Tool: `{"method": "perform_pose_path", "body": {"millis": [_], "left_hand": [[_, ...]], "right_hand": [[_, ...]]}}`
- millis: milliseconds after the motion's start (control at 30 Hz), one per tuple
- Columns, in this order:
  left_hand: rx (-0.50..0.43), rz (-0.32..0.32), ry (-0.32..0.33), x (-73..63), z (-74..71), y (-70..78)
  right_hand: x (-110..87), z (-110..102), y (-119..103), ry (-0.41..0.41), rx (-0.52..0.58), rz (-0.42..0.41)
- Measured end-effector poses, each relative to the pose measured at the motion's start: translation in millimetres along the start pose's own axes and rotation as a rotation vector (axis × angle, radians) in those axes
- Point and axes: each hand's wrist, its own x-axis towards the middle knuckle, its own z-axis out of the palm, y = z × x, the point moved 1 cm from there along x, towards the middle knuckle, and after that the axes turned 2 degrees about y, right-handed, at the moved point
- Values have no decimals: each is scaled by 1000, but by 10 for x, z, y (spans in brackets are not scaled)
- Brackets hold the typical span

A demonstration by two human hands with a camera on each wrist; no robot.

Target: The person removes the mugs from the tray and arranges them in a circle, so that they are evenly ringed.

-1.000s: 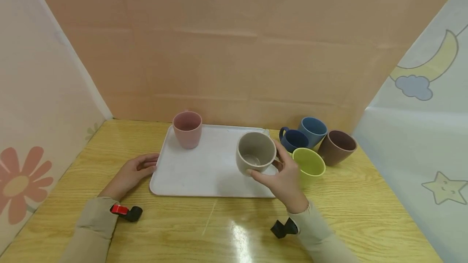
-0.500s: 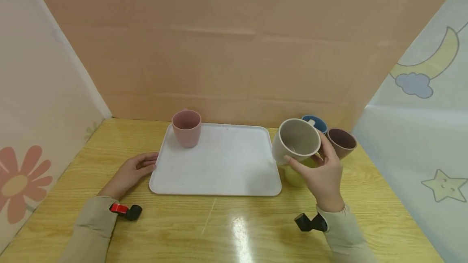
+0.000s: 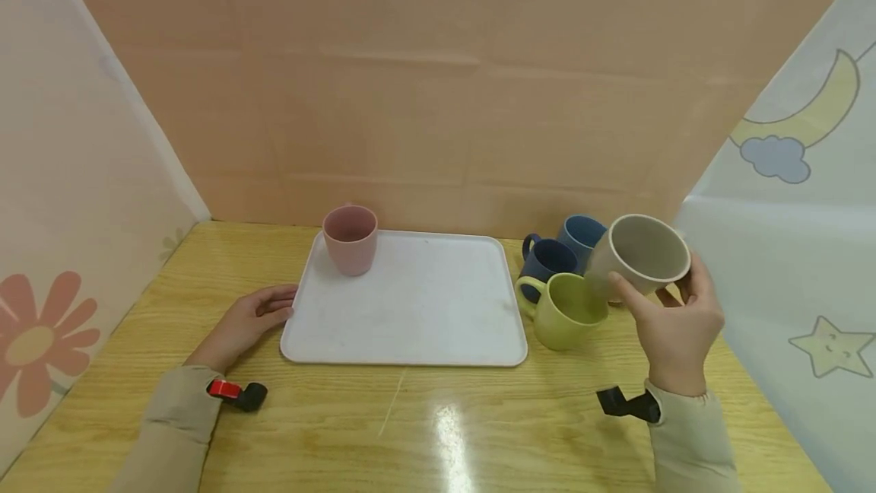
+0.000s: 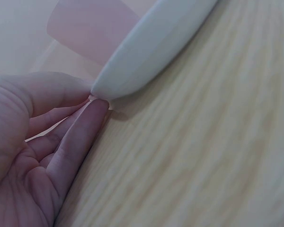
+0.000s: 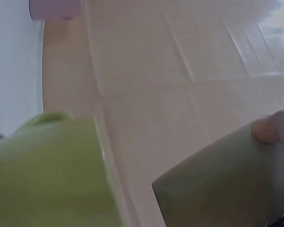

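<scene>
My right hand (image 3: 680, 326) grips a beige-grey mug (image 3: 643, 249) at the right, thumb on its near side and fingers behind. The mug is lifted and tilted, its mouth turned partly toward me. In the right wrist view the same mug (image 5: 227, 184) fills the lower right, with a fingertip on it. My left hand (image 3: 246, 326) lies at the left edge of a white tray (image 3: 417, 310), fingers fairly straight. In the left wrist view the fingertips (image 4: 97, 106) meet the tray's rim (image 4: 132, 66). A pink mug (image 3: 352, 246) stands on the tray's back left corner.
Right of the tray stand a yellow-green mug (image 3: 564, 314), a dark blue mug (image 3: 546, 261) and a lighter blue mug (image 3: 580, 238). A brown mug there is mostly hidden behind the held one. Paper-covered walls (image 3: 438, 97) enclose the wooden table (image 3: 342, 417).
My right hand has carried the beige-grey mug from over the tray to the right, past the yellow-green mug. The left hand has stayed at the tray's edge.
</scene>
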Motion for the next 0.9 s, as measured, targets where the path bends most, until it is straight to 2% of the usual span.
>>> {"method": "perform_pose_path", "body": {"millis": [167,400,700,900], "left_hand": [[-7,11,-4,10,13,-24],[7,14,2,12,1,-19],[7,-5,-1,16,-4,-20],[18,1,7,16,-10,-27]], "right_hand": [[67,-134,154,38,-60,97],[45,-257,341,58,-125,174],[61,-262,555,105,-131,328],[96,-299,627,82,-110,430]]}}
